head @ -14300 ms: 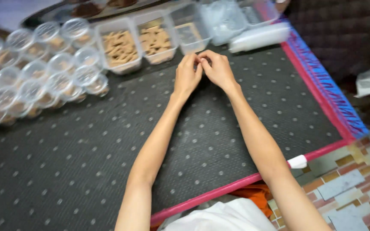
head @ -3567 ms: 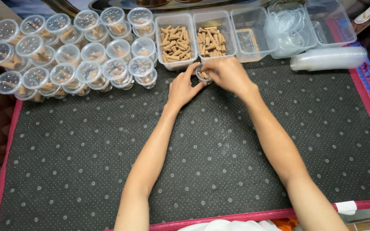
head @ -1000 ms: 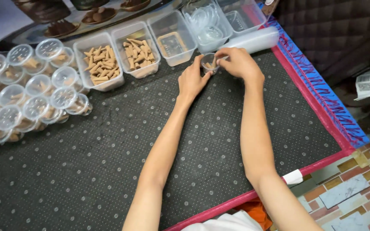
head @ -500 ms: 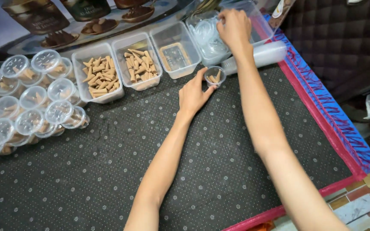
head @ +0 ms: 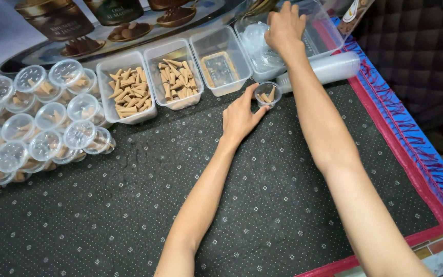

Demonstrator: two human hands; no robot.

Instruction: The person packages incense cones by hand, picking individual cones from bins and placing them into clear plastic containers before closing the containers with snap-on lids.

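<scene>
From the head camera I see my left hand [head: 239,117] resting on the dark dotted mat [head: 129,205] that covers the desk, its grip loosely curled round the small clear cup [head: 268,94], thumb and forefinger touching its near side. The cup stands upright on the mat, just in front of the row of tubs, and holds a few tan cones; how many I cannot make out.

My right hand [head: 284,26] reaches into the clear tub of lids [head: 262,46] at the far right of the row. Its fingers curl downward inside the tub, so I cannot tell whether that grip is pinching a lid or is empty; the knuckles hide the fingertips.

Left of it sit a tub with a flat packet [head: 219,66] and two tubs of tan cones [head: 149,84]. A sleeve of stacked clear cups [head: 334,66] lies on its side behind my right forearm, partly covered by it. At the far left a cluster of lidded cups [head: 37,123] runs off the frame edge, their contents blurred through the plastic.
</scene>
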